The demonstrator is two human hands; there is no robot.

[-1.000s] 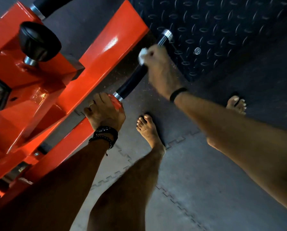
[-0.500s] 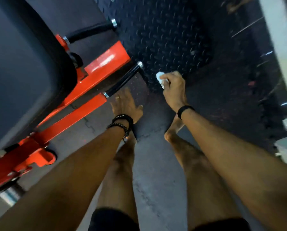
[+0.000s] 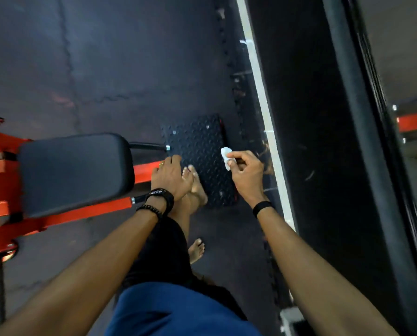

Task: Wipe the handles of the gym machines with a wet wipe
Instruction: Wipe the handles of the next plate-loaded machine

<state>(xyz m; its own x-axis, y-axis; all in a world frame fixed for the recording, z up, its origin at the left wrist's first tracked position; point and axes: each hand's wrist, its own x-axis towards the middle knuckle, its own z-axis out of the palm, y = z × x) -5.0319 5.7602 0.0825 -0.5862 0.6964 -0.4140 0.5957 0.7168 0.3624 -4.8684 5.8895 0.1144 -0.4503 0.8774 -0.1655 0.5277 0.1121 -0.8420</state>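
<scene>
Right grip [image 3: 245,169] is pinched shut on the wipe [image 3: 226,155], thumb and forefinger holding the crumpled white wad so most of it sticks out above the fingertips; it hangs in the air over the plate [image 3: 202,146] and touches no handle. Left grip [image 3: 171,174] is empty, fingers loosely spread and slightly curled, hovering above the near handle [image 3: 139,198], whose black sleeve and silver collar show just beside the wrist; contact with it cannot be told. A far handle [image 3: 149,146] pokes out from behind the pad [image 3: 74,173], its silver end cap close to the plate's corner, and it looks the likely next target. To do this step well, the wad should be opened a little so more wet face meets the sleeve, wrapped round the bar and not dabbed at it, then drawn the full run from collar to end cap with a twist to reach the underside. The free hand could steady the orange frame [image 3: 144,169] so the arm does not swing. A bare foot [image 3: 195,183] rests on the plate's edge, close under both hands, on the dark floor [image 3: 105,69]
</scene>
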